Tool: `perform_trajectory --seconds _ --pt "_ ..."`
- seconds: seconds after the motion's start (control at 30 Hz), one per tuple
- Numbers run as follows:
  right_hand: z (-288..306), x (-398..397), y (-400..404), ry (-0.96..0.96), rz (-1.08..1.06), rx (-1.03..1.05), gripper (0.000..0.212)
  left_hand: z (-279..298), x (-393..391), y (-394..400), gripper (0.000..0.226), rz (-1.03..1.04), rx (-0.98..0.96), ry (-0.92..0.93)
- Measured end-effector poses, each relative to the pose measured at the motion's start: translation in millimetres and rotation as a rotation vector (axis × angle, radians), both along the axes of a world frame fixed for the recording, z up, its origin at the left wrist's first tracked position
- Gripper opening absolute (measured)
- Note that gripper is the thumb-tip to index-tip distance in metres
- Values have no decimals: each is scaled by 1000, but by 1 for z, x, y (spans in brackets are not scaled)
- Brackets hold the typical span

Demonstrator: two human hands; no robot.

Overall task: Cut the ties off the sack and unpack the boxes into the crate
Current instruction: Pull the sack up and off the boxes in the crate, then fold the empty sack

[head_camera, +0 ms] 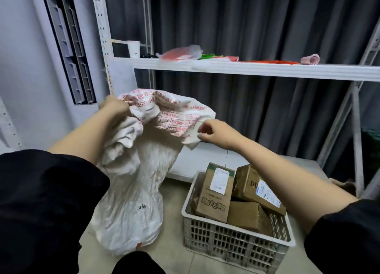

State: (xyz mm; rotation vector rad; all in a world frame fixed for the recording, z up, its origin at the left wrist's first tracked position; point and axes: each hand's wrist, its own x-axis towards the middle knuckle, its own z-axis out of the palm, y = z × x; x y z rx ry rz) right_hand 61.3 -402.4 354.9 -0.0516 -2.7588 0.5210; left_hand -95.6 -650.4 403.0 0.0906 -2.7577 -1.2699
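Dim, even indoor light; soft blur, bowed wide-angle edges.

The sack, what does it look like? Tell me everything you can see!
The sack is white, crinkly and looks woven, with red print and a red table of boxes near its top. It stands upright on the tiled floor, to the left of the crate; whether they touch is unclear. Its mouth is open and floppy. The left hand grips the bunched left rim, and the right hand pinches the right edge, spreading the opening. It narrows in the middle and bulges at the bottom. A small dark mark shows low on its front.
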Motion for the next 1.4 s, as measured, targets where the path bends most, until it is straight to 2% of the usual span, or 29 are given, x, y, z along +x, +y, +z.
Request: perform_trajectory --seconds 0.07,0.13,0.2,0.27,0.37,0.43,0.53,0.67,0.77,0.83,0.9,0.97,1.1,1.17,1.23,1.3,1.4 --pt "-10 -1 -5 -157 15 -193 35 -13 -2 4 55 -50 241 -42" --pt "-19 -1 -12 -377 33 -465 52 -17 15 17 16 -103 467 -158" --pt "-32 -3 -19 -514 55 -728 66 -24 22 30 31 -164 609 -324" --pt "-45 -8 -28 -513 73 -922 74 -31 18 39 26 -188 732 -443" --pt "-56 -18 -42 -438 100 -1195 74 -36 18 52 22 -231 905 -477" --pt "-54 -24 -44 -366 100 -1340 73 -40 21 60 21 -272 901 -428" --pt "-54 -37 -32 -269 101 -1450 84 -44 25 67 18 -332 884 -382" --pt "-60 -43 -8 -212 -47 -1656 75 -47 23 71 15 -346 914 -276" --pt "-58 -32 -5 -410 -53 -1560 59 -51 25 78 20 -323 830 -146" --pt "-54 -25 -12 -492 23 -1517 60 -55 26 85 23 -325 779 -76" --pt "-51 -25 -15 -490 98 -1541 65 -58 26 87 27 -314 714 2" --pt "-48 -26 -13 -420 122 -1542 58 -61 22 84 27 -337 636 67" --pt "-33 -25 1 -285 154 -1654 33 -67 9 66 25 -321 276 198" --pt "-24 -26 12 -175 91 -1596 22 -70 4 58 28 -269 195 204" --pt "-18 -30 32 10 -61 -1481 10 -73 0 51 29 -214 135 199" --pt "-8 -30 53 161 -195 -1310 19 -76 -2 44 29 -174 98 198" --pt "9 -22 76 286 -302 -913 14 -76 -4 41 27 -137 67 225"
